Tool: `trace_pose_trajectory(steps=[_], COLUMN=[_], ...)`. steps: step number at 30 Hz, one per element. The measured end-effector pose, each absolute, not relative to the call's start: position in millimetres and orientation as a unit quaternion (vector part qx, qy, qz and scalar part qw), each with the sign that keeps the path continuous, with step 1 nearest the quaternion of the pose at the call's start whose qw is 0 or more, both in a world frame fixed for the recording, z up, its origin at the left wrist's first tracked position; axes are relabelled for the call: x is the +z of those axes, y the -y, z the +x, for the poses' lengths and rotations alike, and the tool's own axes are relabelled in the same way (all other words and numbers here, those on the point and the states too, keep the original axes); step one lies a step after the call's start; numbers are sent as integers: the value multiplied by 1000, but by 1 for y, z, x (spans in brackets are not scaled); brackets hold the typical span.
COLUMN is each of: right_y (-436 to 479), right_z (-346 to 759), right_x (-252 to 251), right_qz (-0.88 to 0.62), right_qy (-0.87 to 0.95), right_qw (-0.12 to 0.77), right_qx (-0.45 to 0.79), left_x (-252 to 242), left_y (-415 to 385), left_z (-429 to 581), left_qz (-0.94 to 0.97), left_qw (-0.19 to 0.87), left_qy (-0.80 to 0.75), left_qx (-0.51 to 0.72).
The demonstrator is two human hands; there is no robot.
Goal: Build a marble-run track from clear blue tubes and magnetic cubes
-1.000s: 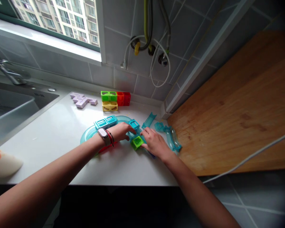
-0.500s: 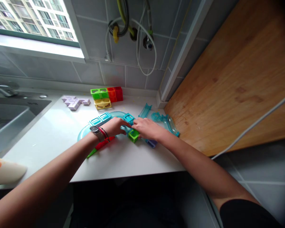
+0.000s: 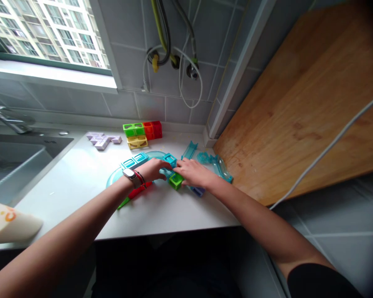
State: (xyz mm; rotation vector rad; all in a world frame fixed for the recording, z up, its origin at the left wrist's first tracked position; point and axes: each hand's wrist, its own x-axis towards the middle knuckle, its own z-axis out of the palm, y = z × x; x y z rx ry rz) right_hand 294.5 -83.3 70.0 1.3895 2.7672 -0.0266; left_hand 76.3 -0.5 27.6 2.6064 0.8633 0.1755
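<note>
My left hand (image 3: 153, 169), with a watch and a red bracelet on its wrist, has its fingers and thumb around a translucent blue track piece (image 3: 166, 173). Close beside it, my right hand (image 3: 193, 172) curls over the right end of that track, its thumb side against a green open block (image 3: 175, 181). A curved blue track (image 3: 155, 155) with blue square blocks (image 3: 134, 160) runs behind and left of my left hand. Partly hidden under my left forearm are a red piece (image 3: 139, 189) and a green ramp tip (image 3: 123, 203). A purple-blue block (image 3: 197, 191) shows below my right hand.
Green, red and yellow blocks (image 3: 137, 142) stand near the wall, with pale purple blocks (image 3: 103, 141) to their left. More blue track parts (image 3: 219, 165) lie by the wooden board (image 3: 298, 107). A sink (image 3: 18, 161) and a cream-coloured object (image 3: 12, 223) are at left.
The camera view has tilted up slightly, so the counter sits lower in the picture. Both hands stay at the track and green block, with only small finger shifts.
</note>
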Motion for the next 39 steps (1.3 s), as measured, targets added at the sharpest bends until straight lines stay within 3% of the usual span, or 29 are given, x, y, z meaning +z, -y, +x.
trace_pose_trajectory(steps=[7,11,15,18,22,39], right_y=[103,124,167,194,200,104], right_z=[300,317,332,334,334,327], right_x=[72,69,39,7,-19,-23], right_qz=[509,577,636,661,651,580], right_qy=[-857,-798,-725,-688,-667,-704], right_qw=[-71,-167,-253,-285,-346,-384], right_qx=[-33,-52,-72,-91,-107,-141], left_x=[41,61,68,52,27,26], left_y=[3,7,2,-8,-11,61], left_z=[74,45,-7,-39,-53,-95], left_qz=[926,914,849,805,783,719], left_qw=[192,208,185,154,189,192], left_qy=[-322,-325,-440,-535,-573,-656], left_qx=[33,126,227,205,153,129])
